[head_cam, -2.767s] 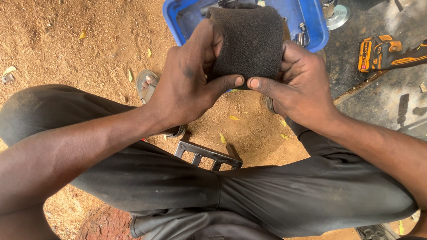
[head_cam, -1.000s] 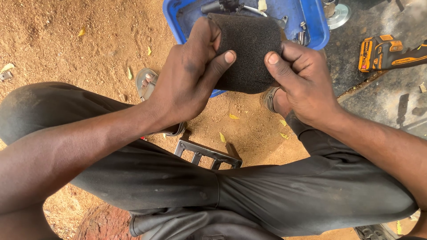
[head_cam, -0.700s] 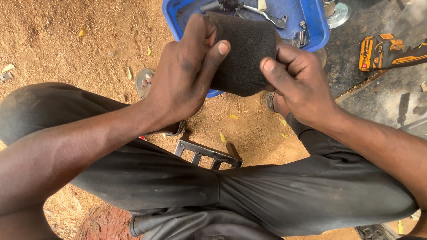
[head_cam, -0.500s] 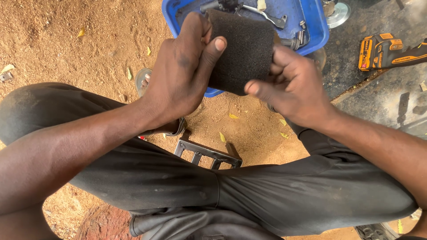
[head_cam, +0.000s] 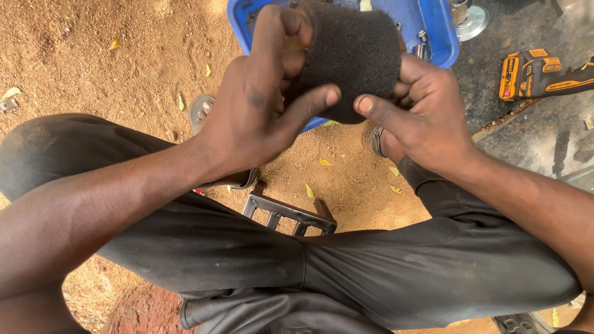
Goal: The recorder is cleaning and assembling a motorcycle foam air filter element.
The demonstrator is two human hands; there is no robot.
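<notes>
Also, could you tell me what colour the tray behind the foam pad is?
Blue; the tray shows best in the head view.

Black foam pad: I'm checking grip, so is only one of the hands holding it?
No: the left hand and right hand both pinch the black foam pad from opposite sides.

The dark foam pad point(head_cam: 352, 52) looks porous and matt, with a coarse, fuzzy face. At twelve o'clock, the blue tray point(head_cam: 436, 31) is smooth, glossy plastic. The ground point(head_cam: 93, 55) is dry, gritty sand. At five o'clock from the pad, the grey bracket point(head_cam: 288, 216) looks like dull metal — the trousers point(head_cam: 402, 278) are dusty dark cloth.
</notes>
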